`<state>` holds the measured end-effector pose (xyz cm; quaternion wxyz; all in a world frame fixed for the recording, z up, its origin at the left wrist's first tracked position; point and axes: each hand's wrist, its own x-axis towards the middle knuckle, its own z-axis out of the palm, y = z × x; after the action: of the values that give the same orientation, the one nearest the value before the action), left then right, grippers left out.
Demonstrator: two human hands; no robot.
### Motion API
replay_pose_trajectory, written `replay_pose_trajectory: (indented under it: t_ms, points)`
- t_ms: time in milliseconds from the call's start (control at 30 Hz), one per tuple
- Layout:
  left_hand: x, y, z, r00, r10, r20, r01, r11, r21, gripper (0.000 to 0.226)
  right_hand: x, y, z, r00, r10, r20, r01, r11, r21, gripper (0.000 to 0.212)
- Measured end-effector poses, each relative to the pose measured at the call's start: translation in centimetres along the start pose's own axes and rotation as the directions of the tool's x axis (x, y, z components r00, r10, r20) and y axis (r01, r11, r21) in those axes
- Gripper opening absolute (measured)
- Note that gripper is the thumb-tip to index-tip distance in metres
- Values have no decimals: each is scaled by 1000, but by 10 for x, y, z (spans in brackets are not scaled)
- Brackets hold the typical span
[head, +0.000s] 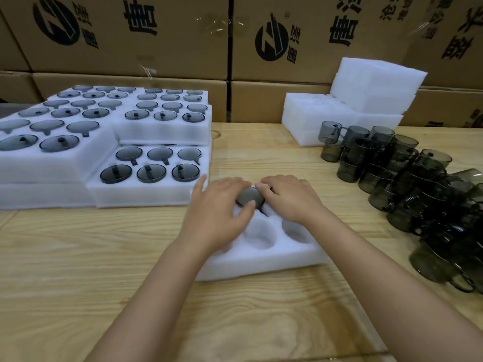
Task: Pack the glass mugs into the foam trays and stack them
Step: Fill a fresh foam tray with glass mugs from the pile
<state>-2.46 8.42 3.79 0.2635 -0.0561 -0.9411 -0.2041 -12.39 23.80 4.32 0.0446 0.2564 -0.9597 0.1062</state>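
Head view, mug [247, 196] under fingers [233, 184], packed trays [141, 195] left

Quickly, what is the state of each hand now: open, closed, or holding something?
Left hand: grips the glass mug at the foam tray.
Right hand: fingers curled on the same mug.

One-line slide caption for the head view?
Packing: left hand and right hand hold a grey glass mug at a far pocket of the foam tray; filled trays at left, loose mugs at right.
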Motion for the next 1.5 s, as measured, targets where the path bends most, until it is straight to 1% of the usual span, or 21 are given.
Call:
replay_pose_trajectory:
  t_ms: [33,67,133,167,200,267,333,367,400,467,500,567,667,767,867,967,1133,1200,1233,1367,1500]
  points:
    - [-5,-10,-6,996,-71,-62,67,996,-65,42,0,1,1,1000,0,3,0,1000,-5,44]
    - [-12,-20,-11,982,-172,-81,153,967,-205,40,1,2,2,1000,-2,13,2,1000,-7,44]
    - [-23,-36,-15,948,-318,5,267,786,-557,33,2,3,3,1000,-1,26,1,1000,4,46]
    - [-28,-40,-14,944,-326,47,275,704,-655,33,2,4,3,1000,0,25,0,1000,10,46]
    - [-32,-43,-12,953,-298,60,256,681,-686,33,3,5,3,1000,-5,27,5,1000,10,45]
    - [-36,-47,-6,970,-239,53,210,702,-681,33,5,7,3,999,-8,42,5,998,62,41]
    - [-34,-50,-2,965,-256,54,223,696,-682,33,9,10,0,999,42,34,-51,946,320,35]
    - [-32,-52,-1,958,-282,58,243,683,-689,34,14,15,-4,995,102,-9,-86,879,470,32]
    - [-31,-53,-1,951,-304,58,259,679,-687,34,23,23,-8,981,174,-89,-99,834,543,30]
    - [-28,-56,1,948,-316,33,256,699,-667,33,45,46,-21,936,243,-256,-122,902,413,26]
    - [-28,-57,2,949,-313,19,248,712,-657,32,57,60,-27,921,258,-291,-161,934,320,26]
    - [-26,-57,3,952,-307,-2,234,730,-642,30,81,89,-39,911,311,-271,-268,946,184,28]
    - [-26,-59,6,954,-295,-45,203,751,-628,29,109,120,-48,891,406,-205,-403,913,54,31]
    - [-26,-59,6,956,-284,-75,177,760,-625,42,128,134,-49,902,403,-156,-415,909,-51,31]
    - [-25,-59,7,957,-279,-82,170,767,-618,42,140,138,-48,904,423,-67,-428,898,-103,32]
    - [-25,-59,7,959,-272,-85,164,770,-616,39,149,138,-48,905,423,-49,-425,889,-172,30]
    - [-25,-59,6,960,-269,-80,163,767,-621,38,152,134,-51,884,451,-122,-460,886,-63,15]
    - [-26,-59,6,961,-266,-78,162,767,-621,39,149,127,-53,888,434,-151,-443,896,-32,32]
    - [-26,-59,5,960,-269,-75,165,765,-623,40,144,119,-54,896,411,-168,-419,908,-9,35]
    - [-26,-59,5,959,-276,-66,176,761,-624,43,115,70,-61,905,311,-291,-259,944,203,34]
    - [-26,-57,3,954,-297,-39,200,729,-654,40,60,8,-66,904,123,-409,10,951,308,31]
